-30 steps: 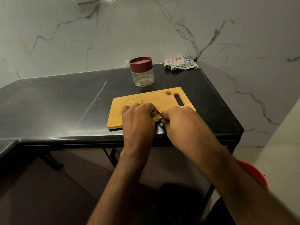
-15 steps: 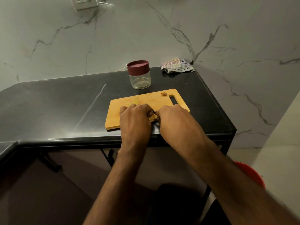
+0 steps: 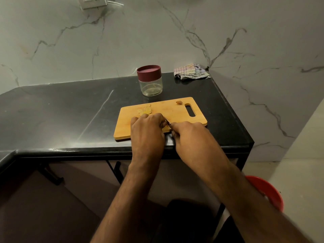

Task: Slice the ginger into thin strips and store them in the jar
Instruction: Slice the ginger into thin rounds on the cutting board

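Note:
A wooden cutting board (image 3: 177,111) lies on the black counter (image 3: 70,111). My left hand (image 3: 148,130) sits curled over the board's near middle, fingers bent down on something hidden beneath them. My right hand (image 3: 190,135) grips a knife (image 3: 168,121); only a short piece of blade shows between the two hands. Pale ginger slices (image 3: 145,110) lie just beyond my left knuckles. A small brown ginger piece (image 3: 179,102) rests near the board's handle slot. The clear jar (image 3: 150,81) with a maroon lid stands closed behind the board.
A striped folded cloth (image 3: 191,71) lies in the back corner against the marble wall. The counter's right edge drops off near the board. A red bucket (image 3: 268,192) stands on the floor at the right. A wall socket (image 3: 92,2) is at top left.
Both hands stay together over the board with the knife between them. The view has tilted down slightly, so the board and jar sit lower in the frame.

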